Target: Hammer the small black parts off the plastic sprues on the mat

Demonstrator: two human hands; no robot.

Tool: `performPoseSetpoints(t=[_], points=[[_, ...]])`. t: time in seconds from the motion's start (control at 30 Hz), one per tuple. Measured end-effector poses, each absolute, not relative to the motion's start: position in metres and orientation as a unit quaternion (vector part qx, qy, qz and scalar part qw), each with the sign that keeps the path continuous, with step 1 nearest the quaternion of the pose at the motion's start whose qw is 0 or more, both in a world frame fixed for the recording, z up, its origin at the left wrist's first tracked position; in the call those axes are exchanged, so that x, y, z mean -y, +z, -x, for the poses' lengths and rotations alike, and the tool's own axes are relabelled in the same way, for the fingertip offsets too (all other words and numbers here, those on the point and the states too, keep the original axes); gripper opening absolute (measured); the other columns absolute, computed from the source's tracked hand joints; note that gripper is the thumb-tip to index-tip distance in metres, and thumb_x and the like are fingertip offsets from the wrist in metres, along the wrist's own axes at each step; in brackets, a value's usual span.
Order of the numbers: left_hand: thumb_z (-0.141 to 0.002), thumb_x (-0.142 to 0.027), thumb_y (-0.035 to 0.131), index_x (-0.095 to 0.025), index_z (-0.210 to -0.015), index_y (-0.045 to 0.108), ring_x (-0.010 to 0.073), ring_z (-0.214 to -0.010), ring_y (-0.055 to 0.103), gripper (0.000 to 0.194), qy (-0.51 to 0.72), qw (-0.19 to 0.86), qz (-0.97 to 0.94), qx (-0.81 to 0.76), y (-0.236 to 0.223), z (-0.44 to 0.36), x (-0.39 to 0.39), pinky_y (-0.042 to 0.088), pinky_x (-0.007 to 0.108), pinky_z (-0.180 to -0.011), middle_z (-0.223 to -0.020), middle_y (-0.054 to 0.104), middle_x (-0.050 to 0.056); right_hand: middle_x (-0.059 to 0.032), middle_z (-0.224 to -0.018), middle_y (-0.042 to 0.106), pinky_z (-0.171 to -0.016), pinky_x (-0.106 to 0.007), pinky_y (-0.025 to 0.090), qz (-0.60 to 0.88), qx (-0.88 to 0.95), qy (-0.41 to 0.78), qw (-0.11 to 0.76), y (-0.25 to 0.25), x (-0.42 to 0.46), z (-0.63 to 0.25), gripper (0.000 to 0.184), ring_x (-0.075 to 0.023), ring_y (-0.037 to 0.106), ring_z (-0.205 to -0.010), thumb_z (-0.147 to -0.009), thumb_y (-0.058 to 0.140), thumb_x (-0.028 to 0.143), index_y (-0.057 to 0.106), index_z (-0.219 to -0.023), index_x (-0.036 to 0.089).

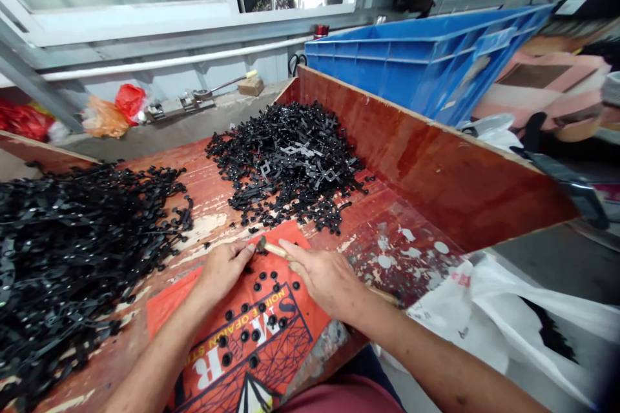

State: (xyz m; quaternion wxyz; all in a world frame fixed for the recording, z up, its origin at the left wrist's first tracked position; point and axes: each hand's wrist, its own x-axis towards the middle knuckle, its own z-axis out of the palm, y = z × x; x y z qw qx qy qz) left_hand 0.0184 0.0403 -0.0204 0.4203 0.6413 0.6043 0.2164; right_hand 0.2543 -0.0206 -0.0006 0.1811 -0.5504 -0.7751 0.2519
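My right hand (324,277) is wrapped round the pale wooden handle (278,250) of a small hammer, whose dark head (261,244) sits just beside my left fingertips. Thumb and fingers of my left hand (225,268) are pinched together at the upper part of an orange-red printed cloth or bag (300,322). Something small and dark shows under those fingers, but its shape is mostly hidden. Several round black pieces (255,335) are scattered over the orange-red sheet between my forearms.
Black linked parts are heaped at the back (295,155) and at the left (62,251) of the worn red wooden bench (203,229). A raised board (411,161) walls the right side. Beyond it stands a blue crate (378,71); white plastic bags (465,316) lie at lower right.
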Motion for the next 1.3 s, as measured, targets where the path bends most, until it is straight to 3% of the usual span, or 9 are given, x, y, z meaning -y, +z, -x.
performPoseSetpoints(t=[0.17, 0.27, 0.4, 0.53, 0.7, 0.83, 0.97, 1.2, 1.3], points=[[-0.076, -0.049, 0.062, -0.020, -0.058, 0.066, 0.0187, -0.053, 0.057, 0.034, 0.208, 0.421, -0.639, -0.610, -0.025, -0.017, -0.045, 0.039, 0.027, -0.054, -0.052, 0.064, 0.002, -0.0021, -0.098, 0.077, -0.073, -0.033, 0.051, 0.538, 0.768, 0.269, 0.220, 0.015, 0.016, -0.261, 0.050, -0.0218, 0.070, -0.079, -0.100, 0.046, 0.027, 0.046, -0.148, 0.039], [-0.076, -0.049, 0.062, -0.020, -0.058, 0.065, 0.0176, -0.050, 0.054, 0.035, 0.209, 0.423, -0.638, -0.609, -0.028, -0.017, -0.047, 0.038, 0.027, -0.053, -0.050, 0.062, 0.002, -0.0036, -0.104, 0.076, -0.080, -0.035, 0.053, 0.532, 0.762, 0.248, 0.274, 0.017, 0.017, -0.260, 0.052, -0.0227, 0.070, -0.087, -0.101, 0.045, 0.028, 0.040, -0.152, 0.036], [-0.078, -0.051, 0.060, -0.020, -0.057, 0.062, 0.0157, -0.047, 0.050, 0.037, 0.210, 0.419, -0.640, -0.609, -0.029, -0.018, -0.046, 0.035, 0.026, -0.052, -0.048, 0.059, 0.000, -0.0040, -0.102, 0.077, -0.078, -0.032, 0.054, 0.532, 0.786, 0.226, 0.220, 0.012, 0.019, -0.256, 0.052, -0.0222, 0.071, -0.088, -0.098, 0.051, 0.024, 0.046, -0.150, 0.032], [-0.078, -0.051, 0.058, -0.020, -0.058, 0.061, 0.0151, -0.047, 0.047, 0.037, 0.205, 0.407, -0.644, -0.614, -0.027, -0.020, -0.043, 0.031, 0.026, -0.051, -0.046, 0.055, -0.002, -0.0048, -0.115, 0.075, -0.082, -0.031, 0.053, 0.530, 0.793, 0.190, 0.233, 0.007, 0.020, -0.254, 0.054, -0.0200, 0.071, -0.095, -0.103, 0.041, 0.024, 0.032, -0.156, 0.030], [-0.079, -0.048, 0.057, -0.021, -0.054, 0.055, 0.0135, -0.044, 0.040, 0.037, 0.193, 0.381, -0.655, -0.624, -0.025, -0.022, -0.042, 0.025, 0.026, -0.050, -0.042, 0.044, -0.005, -0.0041, -0.091, 0.078, -0.065, -0.030, 0.053, 0.559, 0.797, 0.176, 0.147, 0.005, 0.017, -0.256, 0.052, -0.0216, 0.072, -0.074, -0.102, 0.046, 0.028, 0.039, -0.153, 0.028], [-0.080, -0.046, 0.055, -0.022, -0.053, 0.052, 0.0134, -0.045, 0.039, 0.036, 0.184, 0.374, -0.661, -0.624, -0.025, -0.022, -0.044, 0.026, 0.026, -0.051, -0.044, 0.045, -0.004, -0.0062, -0.112, 0.075, -0.079, -0.031, 0.053, 0.550, 0.790, 0.173, 0.206, 0.011, 0.015, -0.257, 0.055, -0.0200, 0.071, -0.091, -0.105, 0.036, 0.029, 0.024, -0.159, 0.027], [-0.080, -0.045, 0.055, -0.022, -0.052, 0.050, 0.0144, -0.046, 0.041, 0.036, 0.174, 0.365, -0.665, -0.628, -0.026, -0.022, -0.043, 0.025, 0.026, -0.052, -0.043, 0.043, -0.004, -0.0067, -0.098, 0.078, -0.067, -0.029, 0.052, 0.555, 0.804, 0.168, 0.133, 0.011, 0.015, -0.254, 0.055, -0.0203, 0.071, -0.075, -0.101, 0.045, 0.028, 0.035, -0.156, 0.025], [-0.080, -0.045, 0.056, -0.021, -0.055, 0.058, 0.0168, -0.049, 0.049, 0.035, 0.157, 0.361, -0.666, -0.634, -0.025, -0.022, -0.046, 0.029, 0.028, -0.055, -0.047, 0.054, -0.001, -0.0065, -0.095, 0.077, -0.068, -0.031, 0.051, 0.562, 0.792, 0.199, 0.131, 0.005, 0.009, -0.252, 0.054, -0.0216, 0.071, -0.074, -0.101, 0.046, 0.030, 0.037, -0.154, 0.028], [-0.079, -0.047, 0.057, -0.020, -0.066, 0.070, 0.0216, -0.063, 0.059, 0.032, 0.185, 0.406, -0.642, -0.624, -0.013, -0.019, -0.047, 0.038, 0.030, -0.063, -0.064, 0.069, 0.004, -0.0072, -0.105, 0.076, -0.071, -0.031, 0.053, 0.568, 0.766, 0.264, 0.142, 0.009, 0.008, -0.259, 0.054, -0.0214, 0.072, -0.080, -0.102, 0.043, 0.028, 0.036, -0.155, 0.032]])
